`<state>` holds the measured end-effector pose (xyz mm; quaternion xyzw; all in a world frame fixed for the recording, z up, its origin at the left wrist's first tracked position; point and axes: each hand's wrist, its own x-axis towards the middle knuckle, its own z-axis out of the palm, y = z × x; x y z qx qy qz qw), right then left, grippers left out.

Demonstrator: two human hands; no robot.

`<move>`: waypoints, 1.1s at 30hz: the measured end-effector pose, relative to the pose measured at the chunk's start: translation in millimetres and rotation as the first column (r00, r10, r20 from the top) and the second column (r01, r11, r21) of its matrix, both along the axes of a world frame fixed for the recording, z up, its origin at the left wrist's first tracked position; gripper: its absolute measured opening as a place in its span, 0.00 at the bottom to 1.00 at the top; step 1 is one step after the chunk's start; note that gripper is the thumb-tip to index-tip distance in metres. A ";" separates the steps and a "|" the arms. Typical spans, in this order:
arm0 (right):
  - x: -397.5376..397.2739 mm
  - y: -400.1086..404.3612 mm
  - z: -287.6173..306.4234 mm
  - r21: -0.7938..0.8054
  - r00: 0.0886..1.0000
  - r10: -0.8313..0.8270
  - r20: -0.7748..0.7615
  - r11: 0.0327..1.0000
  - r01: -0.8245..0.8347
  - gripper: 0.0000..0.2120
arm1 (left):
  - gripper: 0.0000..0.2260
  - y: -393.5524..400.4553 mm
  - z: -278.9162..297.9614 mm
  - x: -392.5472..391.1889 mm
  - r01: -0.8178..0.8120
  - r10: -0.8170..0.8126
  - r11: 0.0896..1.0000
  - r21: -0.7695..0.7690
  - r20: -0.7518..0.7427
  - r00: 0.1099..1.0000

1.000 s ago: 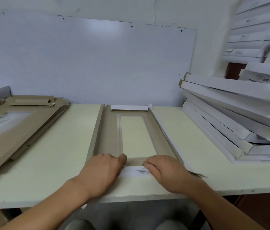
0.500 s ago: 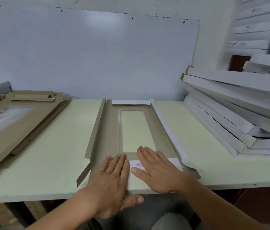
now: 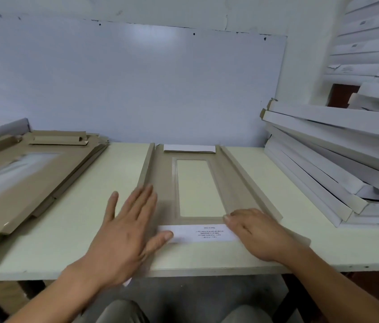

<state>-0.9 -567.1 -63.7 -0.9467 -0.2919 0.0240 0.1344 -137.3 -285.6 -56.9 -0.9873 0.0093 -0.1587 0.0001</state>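
Flat on the table (image 3: 51, 248), the blank (image 3: 232, 183) lay lengthwise in front of the person, its brown inner face up and a long window cut through its middle. Both long side strips stood tilted up. A white flap (image 3: 203, 233) with small print lay folded over the near end, and a second white flap (image 3: 189, 148) over the far end, by the wall.

The left hand (image 3: 125, 231) lay palm down across the blank's left side, fingers straight, spread and pointing away, the thumb tip touching the left end of the near flap. It gripped nothing. The right hand (image 3: 257, 234) rested palm down on the blank's near right corner, its fingers lightly bent and turned leftward, the tips at the window's near right corner, just above the flap's right end. It too held nothing, only pressing on the card. Both forearms reached in from the lower edge, over the table's front edge.

Left of the blank sat a stack (image 3: 32, 169) of brown blanks, slightly blurred. Right of it leaned a pile of white boxes (image 3: 328, 164), with more boxes higher up behind. A whiteboard (image 3: 137, 89) covered the wall behind the table.
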 end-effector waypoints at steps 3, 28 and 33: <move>3.8 16.8 14.9 0.162 0.986 -0.058 -0.159 0.983 0.084 0.37 | 0.39 32.7 -2.9 6.5 -0.079 0.100 0.872 -0.483 0.019 0.995; -80.4 57.1 7.1 -0.089 0.876 0.480 0.049 0.876 -0.475 0.23 | 0.15 52.7 2.7 39.1 0.221 -0.537 0.673 -0.706 -0.261 0.803; -70.9 42.5 27.3 0.114 0.892 0.443 -0.088 0.894 -0.432 0.19 | 0.05 48.5 11.9 44.3 0.198 -0.576 0.656 -0.728 -0.314 0.755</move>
